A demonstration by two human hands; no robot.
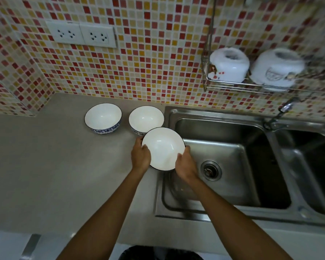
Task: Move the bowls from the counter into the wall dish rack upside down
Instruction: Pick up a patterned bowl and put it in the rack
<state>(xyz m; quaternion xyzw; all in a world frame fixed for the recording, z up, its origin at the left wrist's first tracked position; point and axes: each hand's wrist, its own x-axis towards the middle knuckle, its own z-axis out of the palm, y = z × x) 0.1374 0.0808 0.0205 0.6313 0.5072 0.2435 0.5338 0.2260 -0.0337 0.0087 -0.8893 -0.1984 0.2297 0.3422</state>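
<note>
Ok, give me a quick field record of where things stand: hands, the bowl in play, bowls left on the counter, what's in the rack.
held bowl: upright, opening up, at the sink's left edge
left hand: grips its left rim
right hand: grips its right rim
counter: two upright bowls, left bowl and right bowl
wall dish rack: two upside-down white items, left one, right one
held bowl flipped: not yet

A white bowl (163,148) with a dark rim is held upright over the sink's edge. Two matching bowls (103,118) (146,119) are set upright on the counter (45,166). Two white bowls (229,65) (277,68) are stored upside down in the wall rack (231,85).
</note>
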